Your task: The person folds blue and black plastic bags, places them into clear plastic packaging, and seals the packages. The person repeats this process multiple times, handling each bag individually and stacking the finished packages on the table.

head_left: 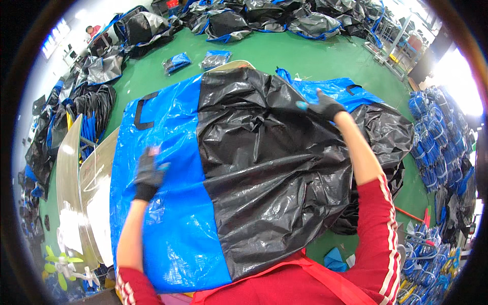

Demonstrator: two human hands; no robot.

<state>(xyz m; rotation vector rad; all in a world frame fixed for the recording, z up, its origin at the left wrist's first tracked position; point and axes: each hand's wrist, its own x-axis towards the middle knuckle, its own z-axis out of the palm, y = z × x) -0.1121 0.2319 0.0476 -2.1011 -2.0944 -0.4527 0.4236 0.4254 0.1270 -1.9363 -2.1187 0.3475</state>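
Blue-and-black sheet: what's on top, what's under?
On the blue-and-black sheet: a black strap on its blue part. Left hand and right hand are over it, contact unclear. A pale curved edge peeks out beyond its far side; anything else underneath is covered.

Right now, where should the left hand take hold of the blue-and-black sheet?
Probably by the middle of the black strap near the far-left corner of the sheet, coming from the near side, where the left hand is. The strap's bracket shape offers a narrow part to pinch; whether it lifts free of the sheet is unclear.
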